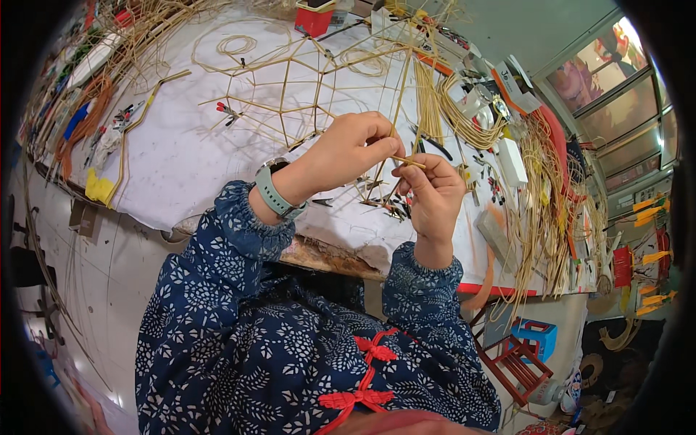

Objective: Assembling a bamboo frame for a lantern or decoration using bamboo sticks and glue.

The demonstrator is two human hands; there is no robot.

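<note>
Above the near edge of the table, my left hand [342,151] is closed, its thumb and fingers pinching a thin bamboo strip [408,161]. My right hand [438,194] pinches the strip's other end between thumb and fingertips. A longer strip [402,90] rises from between the hands toward the far side; how the two strips meet is hidden by my fingers. Beyond my left hand lies an open framework of bamboo strips [286,81], joined in angular cells. Red-and-black clips [226,109] grip its left side.
Below my hands lie several dark clips [391,209]. Dark-handled pliers [438,147] rest past my right hand. Bundled bamboo strips [428,101] and coiled ones [475,134] crowd the right, near a white block [512,161]. A red container [313,20] stands at the back.
</note>
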